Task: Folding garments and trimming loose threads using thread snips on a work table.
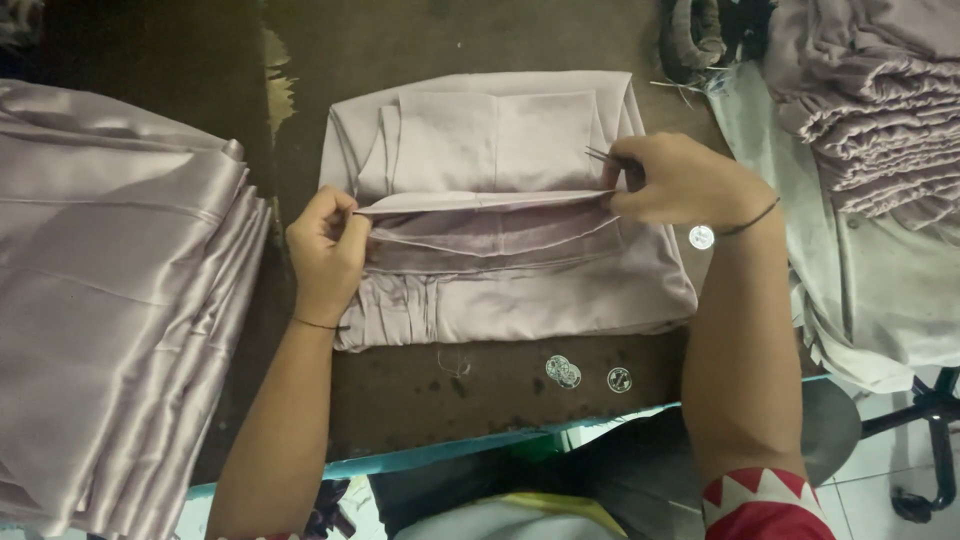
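Nearest the camera, three small round stickers lie on the dark surface close to its front edge, two overlapping and one just to their right. A fourth sticker sits by the right wrist, at the edge of the garment.

Just beyond the three, a folded pale mauve satin garment lies flat in the middle of the surface. The left hand is at its left side, grip closed, thumb and fingers pinching the left end of a fold that runs straight across the cloth. A thin dark band circles that wrist. The right hand is at the right side, grip likewise closed, pinching the other end of the same fold, so the edge is drawn taut between the two hands. A thin metal tool sticks out from the right fingers toward the left; whether it is tweezers or snips cannot be told. A dark cord circles the right wrist.

To the left lies a stack of the same satin, well apart from the garment. To the far right, a pile of folded mauve pieces rests on a whitish cloth. At the top right edge lies a dark bundle, too unclear to name
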